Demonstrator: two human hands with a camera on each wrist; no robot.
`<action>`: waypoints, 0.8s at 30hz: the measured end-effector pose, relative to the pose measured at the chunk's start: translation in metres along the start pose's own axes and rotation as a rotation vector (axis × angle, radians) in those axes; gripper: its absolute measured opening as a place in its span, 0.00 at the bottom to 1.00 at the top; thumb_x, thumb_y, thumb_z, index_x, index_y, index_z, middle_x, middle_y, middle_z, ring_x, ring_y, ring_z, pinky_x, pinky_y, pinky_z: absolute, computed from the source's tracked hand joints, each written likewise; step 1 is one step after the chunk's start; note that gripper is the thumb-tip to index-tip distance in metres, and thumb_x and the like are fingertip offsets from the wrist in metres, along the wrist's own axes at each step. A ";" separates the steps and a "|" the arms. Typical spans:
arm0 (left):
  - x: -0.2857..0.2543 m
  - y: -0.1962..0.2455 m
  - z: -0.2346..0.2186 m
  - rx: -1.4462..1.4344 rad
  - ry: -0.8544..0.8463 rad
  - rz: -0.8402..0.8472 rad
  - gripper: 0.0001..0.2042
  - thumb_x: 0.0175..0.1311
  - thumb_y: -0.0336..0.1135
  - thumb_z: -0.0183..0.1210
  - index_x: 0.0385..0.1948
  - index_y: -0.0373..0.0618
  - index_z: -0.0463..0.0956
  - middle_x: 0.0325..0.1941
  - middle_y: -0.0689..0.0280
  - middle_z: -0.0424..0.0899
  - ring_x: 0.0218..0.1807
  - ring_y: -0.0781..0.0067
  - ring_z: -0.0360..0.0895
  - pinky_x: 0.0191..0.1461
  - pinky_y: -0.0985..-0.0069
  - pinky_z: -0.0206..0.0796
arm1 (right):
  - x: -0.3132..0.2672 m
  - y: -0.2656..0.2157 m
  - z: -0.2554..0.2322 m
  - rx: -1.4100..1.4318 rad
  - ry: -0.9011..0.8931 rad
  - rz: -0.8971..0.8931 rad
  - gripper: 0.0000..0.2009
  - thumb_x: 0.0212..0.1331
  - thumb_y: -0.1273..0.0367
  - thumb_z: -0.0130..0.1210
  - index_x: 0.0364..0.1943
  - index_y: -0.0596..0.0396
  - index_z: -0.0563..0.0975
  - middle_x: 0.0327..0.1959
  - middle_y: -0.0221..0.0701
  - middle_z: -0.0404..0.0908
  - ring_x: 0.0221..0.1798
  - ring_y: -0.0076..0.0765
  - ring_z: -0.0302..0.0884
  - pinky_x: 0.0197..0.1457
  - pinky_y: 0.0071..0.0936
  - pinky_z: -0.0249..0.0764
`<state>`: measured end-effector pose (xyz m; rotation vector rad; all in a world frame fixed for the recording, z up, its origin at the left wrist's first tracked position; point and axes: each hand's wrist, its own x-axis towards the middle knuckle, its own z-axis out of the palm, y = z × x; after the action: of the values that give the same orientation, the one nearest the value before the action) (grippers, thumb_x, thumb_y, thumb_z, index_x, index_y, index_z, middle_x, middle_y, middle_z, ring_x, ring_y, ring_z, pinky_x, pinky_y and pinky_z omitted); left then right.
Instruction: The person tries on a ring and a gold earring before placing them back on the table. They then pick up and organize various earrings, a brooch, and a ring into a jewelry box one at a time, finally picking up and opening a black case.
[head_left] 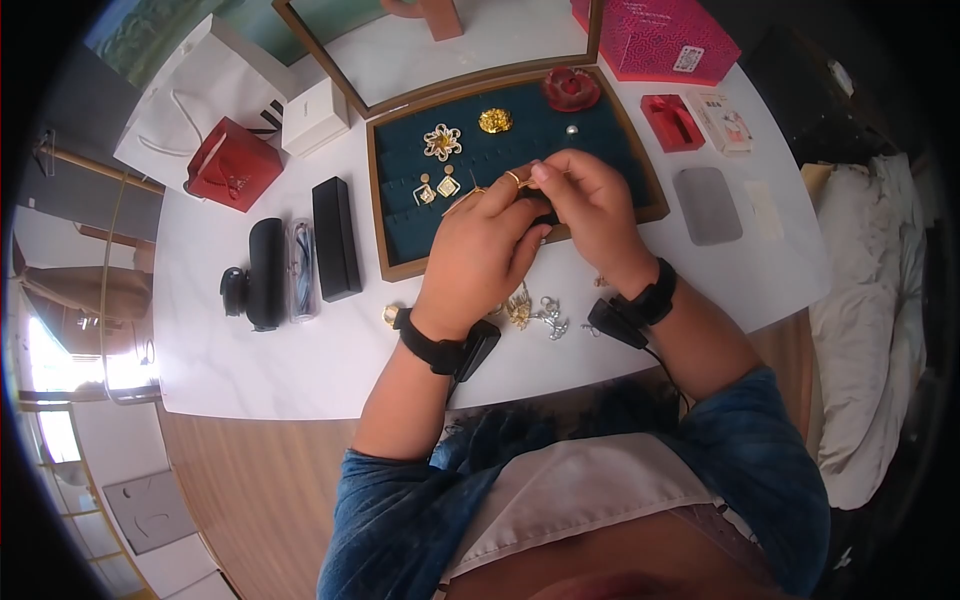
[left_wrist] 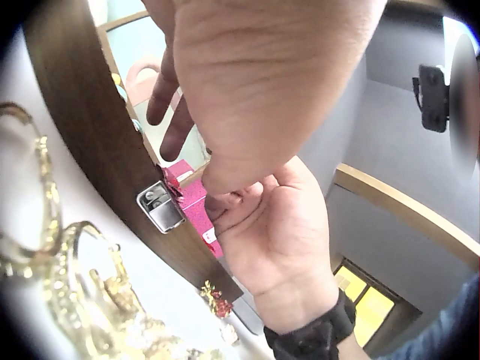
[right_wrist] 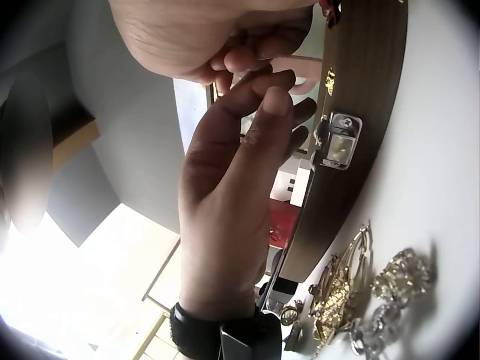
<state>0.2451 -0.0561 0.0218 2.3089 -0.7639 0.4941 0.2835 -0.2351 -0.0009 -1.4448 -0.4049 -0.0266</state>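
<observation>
Both hands meet above the front of a wooden case (head_left: 395, 270) with a dark green lining. The left hand (head_left: 475, 265) has its fingers loosely bent, with a gold ring (head_left: 513, 176) at one finger. Against that finger the right hand (head_left: 600, 205) brings thumb and fingertips together, pinching a thin gold piece, mostly hidden. In the right wrist view, the left hand (right_wrist: 232, 172) lies below the curled fingers of the right hand (right_wrist: 210, 37). Inside the case are a flower brooch (head_left: 442, 142), a gold ornament (head_left: 495, 121), a red flower (head_left: 571, 89) and square earrings (head_left: 448, 186).
Gold jewellery (head_left: 518, 308) and silver jewellery (head_left: 551, 318) lie before the case. Left of it stand a black box (head_left: 336, 239), a glasses case (head_left: 265, 272) and a red bag (head_left: 235, 165). To the right are a red box (head_left: 672, 123) and a grey pad (head_left: 707, 206).
</observation>
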 end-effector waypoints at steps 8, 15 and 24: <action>-0.001 0.001 -0.003 -0.016 -0.026 0.011 0.07 0.65 0.29 0.68 0.43 0.41 0.87 0.54 0.57 0.86 0.48 0.49 0.86 0.52 0.60 0.78 | 0.001 -0.001 -0.004 -0.001 -0.017 0.022 0.11 0.78 0.65 0.61 0.40 0.58 0.82 0.33 0.23 0.84 0.36 0.12 0.76 0.37 0.16 0.72; -0.001 0.002 -0.002 -0.039 0.003 0.047 0.05 0.65 0.29 0.68 0.40 0.42 0.88 0.51 0.58 0.88 0.44 0.52 0.87 0.47 0.63 0.79 | 0.004 -0.003 -0.005 0.052 -0.033 0.099 0.12 0.78 0.63 0.60 0.40 0.58 0.82 0.34 0.23 0.85 0.37 0.13 0.76 0.40 0.17 0.73; 0.001 0.006 -0.001 -0.382 -0.016 0.088 0.08 0.65 0.24 0.66 0.44 0.41 0.88 0.44 0.59 0.89 0.42 0.55 0.87 0.46 0.66 0.79 | 0.009 -0.012 -0.013 0.086 -0.141 0.280 0.16 0.77 0.58 0.61 0.38 0.58 0.84 0.32 0.22 0.81 0.35 0.14 0.76 0.40 0.16 0.72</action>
<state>0.2416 -0.0591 0.0259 1.9338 -0.8866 0.3337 0.2923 -0.2470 0.0122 -1.4112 -0.3117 0.3165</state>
